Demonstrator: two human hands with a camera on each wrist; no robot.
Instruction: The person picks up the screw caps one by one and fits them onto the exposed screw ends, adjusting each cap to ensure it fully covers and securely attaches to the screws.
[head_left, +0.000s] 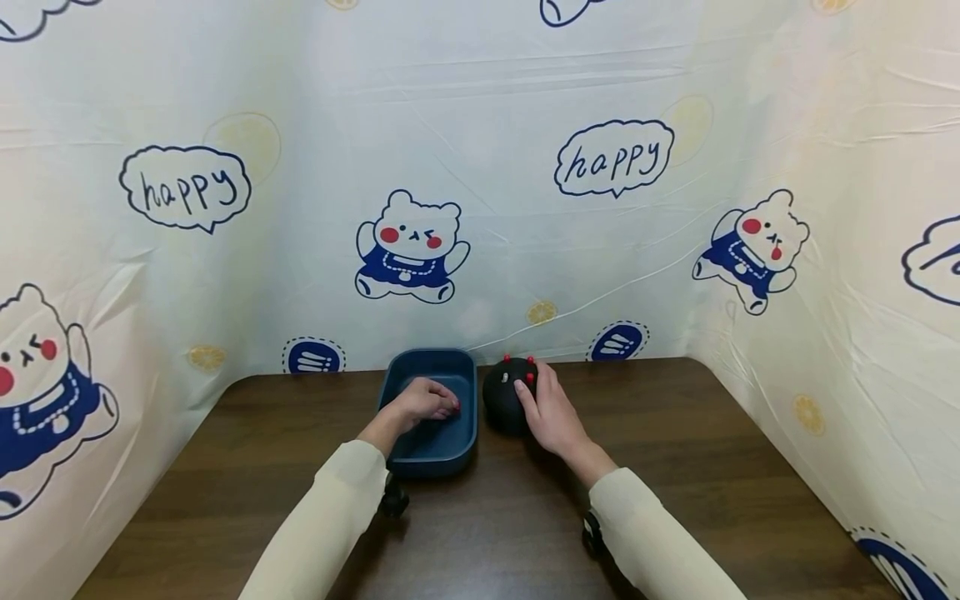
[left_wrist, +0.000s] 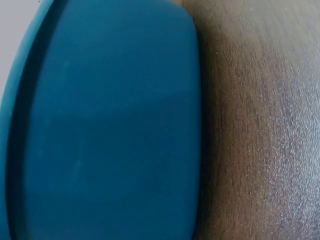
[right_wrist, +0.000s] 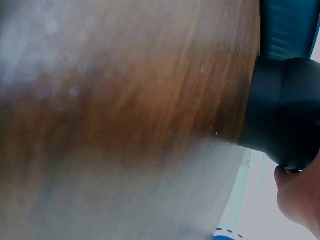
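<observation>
My left hand [head_left: 429, 401] is inside a blue rectangular tub [head_left: 432, 467], its curled fingers pinching a small red piece [head_left: 455, 406] that is mostly hidden. In the left wrist view only the tub's outer wall [left_wrist: 115, 120] and rim show, not the hand. Just right of the tub stands a rounded black object [head_left: 503, 408] with several small red knobs [head_left: 530, 378] and one pale knob [head_left: 505, 377] near its top. My right hand [head_left: 553, 417] grips its right side, thumb toward the front. The right wrist view shows its black base [right_wrist: 265, 107] and part of the hand [right_wrist: 302, 200].
A dark brown wooden table [head_left: 517, 533] carries the tub and the black object near its back edge. Behind and beside it hangs a pale printed sheet [head_left: 495, 250] with bears and lettering. Both forearms reach in from the front in cream sleeves [head_left: 322, 517].
</observation>
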